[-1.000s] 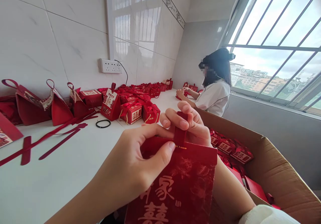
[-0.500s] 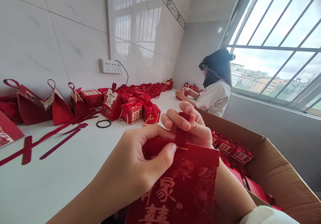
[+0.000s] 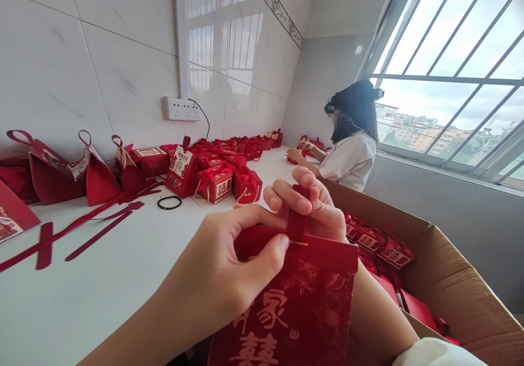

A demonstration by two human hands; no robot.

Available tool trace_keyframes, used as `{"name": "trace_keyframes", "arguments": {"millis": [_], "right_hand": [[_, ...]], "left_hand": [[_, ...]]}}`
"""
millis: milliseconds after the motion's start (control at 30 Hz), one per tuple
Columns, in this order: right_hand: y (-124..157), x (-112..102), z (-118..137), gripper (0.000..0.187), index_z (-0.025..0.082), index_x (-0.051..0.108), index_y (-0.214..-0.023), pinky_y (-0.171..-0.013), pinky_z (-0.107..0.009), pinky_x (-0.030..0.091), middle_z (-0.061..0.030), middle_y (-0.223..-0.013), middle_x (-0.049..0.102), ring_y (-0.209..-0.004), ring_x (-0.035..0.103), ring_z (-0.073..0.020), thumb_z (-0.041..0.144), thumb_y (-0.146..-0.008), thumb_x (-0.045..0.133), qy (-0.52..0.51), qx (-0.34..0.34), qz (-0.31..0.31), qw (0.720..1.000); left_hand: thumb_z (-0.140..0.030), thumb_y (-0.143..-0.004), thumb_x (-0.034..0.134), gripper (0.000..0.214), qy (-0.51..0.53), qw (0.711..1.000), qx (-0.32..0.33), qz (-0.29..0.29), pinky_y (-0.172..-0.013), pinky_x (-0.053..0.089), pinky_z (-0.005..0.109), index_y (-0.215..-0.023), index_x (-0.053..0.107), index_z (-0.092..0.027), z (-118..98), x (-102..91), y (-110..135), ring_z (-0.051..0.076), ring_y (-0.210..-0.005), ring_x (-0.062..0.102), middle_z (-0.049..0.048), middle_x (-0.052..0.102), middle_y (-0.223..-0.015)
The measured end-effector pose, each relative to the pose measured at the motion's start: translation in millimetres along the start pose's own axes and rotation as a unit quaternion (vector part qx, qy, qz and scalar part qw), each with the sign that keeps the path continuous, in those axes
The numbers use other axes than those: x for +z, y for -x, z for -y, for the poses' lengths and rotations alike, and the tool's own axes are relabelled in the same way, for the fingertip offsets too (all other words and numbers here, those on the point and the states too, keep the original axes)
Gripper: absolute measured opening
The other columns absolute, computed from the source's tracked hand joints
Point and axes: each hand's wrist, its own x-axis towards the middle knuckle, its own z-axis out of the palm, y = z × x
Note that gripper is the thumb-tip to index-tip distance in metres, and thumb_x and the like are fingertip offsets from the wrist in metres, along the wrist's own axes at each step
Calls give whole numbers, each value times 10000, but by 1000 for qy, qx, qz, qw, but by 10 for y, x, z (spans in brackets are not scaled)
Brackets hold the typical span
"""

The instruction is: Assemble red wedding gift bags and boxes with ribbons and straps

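Observation:
I hold a flat red paper gift bag [image 3: 303,306] with gold characters upright in front of me. My left hand [image 3: 221,267] grips its upper left edge, thumb pressed on the front near the top rim. My right hand [image 3: 311,199] pinches a short dark red ribbon strip [image 3: 297,221] that stands up from the bag's top edge at a small gold slit. Both hands are closed.
The white counter [image 3: 123,278] carries loose red ribbon strips [image 3: 82,229], a black hair tie [image 3: 168,202], folded red pouches [image 3: 94,175] and several red gift boxes [image 3: 221,183] along the tiled wall. A cardboard box [image 3: 450,284] with red boxes stands at right. Another person [image 3: 347,142] works at the far end.
The bag and both hands have shifted very slightly lower and right in view; otherwise nothing visibly changed.

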Motion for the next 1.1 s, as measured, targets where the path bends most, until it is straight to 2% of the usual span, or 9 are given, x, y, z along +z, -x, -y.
{"name": "trace_keyframes", "arguments": {"millis": [167, 433, 567, 733, 900, 1100], "right_hand": [[-1, -19, 8, 71, 286, 621, -820, -593, -193, 474, 46, -601, 402, -687, 555, -105, 277, -781, 679, -15, 1, 34, 999], [5, -15, 10, 116, 292, 609, -797, -590, -214, 480, 45, -592, 400, -664, 539, -121, 318, -749, 711, 7, 5, 15, 1000], [-9, -10, 4, 92, 287, 618, -788, -597, -214, 483, 42, -598, 414, -668, 542, -117, 308, -756, 702, -5, 2, 19, 1000], [-21, -25, 15, 88, 281, 626, -773, -592, -232, 487, 40, -595, 439, -668, 551, -127, 298, -748, 708, 4, 6, 30, 1000], [-17, -34, 37, 56, 270, 642, -766, -694, -231, 492, 43, -597, 465, -704, 573, -111, 273, -766, 697, -1, 19, 56, 998], [-4, 7, 31, 129, 263, 605, -731, -731, -285, 502, 48, -557, 448, -721, 579, -142, 286, -725, 731, 10, 24, 32, 999]], "left_hand": [[-295, -771, 580, 169, 7, 1000, -4, 0, -433, 423, 169, -835, 703, -197, 2, 4, 0, 126, -555, 593, -18, 666, -630], [-275, -753, 588, 139, 4, 1000, -4, 0, -388, 370, 152, -752, 689, -180, -22, -8, -3, 74, -443, 482, -28, 628, -589], [-261, -752, 598, 122, 4, 1000, 5, -9, -403, 387, 145, -712, 685, -186, -42, -6, -13, 73, -449, 489, -41, 601, -544], [-354, -731, 663, 184, -19, 999, 33, -6, -474, 453, 161, -694, 696, -176, -1, -42, -62, 96, -535, 559, -21, 651, -646], [-319, -739, 656, 154, -21, 999, 27, 13, -519, 481, 166, -738, 727, -182, 20, -59, -73, 112, -595, 598, -9, 687, -716], [-239, -687, 669, 92, -19, 1000, 7, -20, -467, 442, 163, -640, 731, -192, -10, -19, -56, 93, -504, 538, -32, 636, -572]]}}
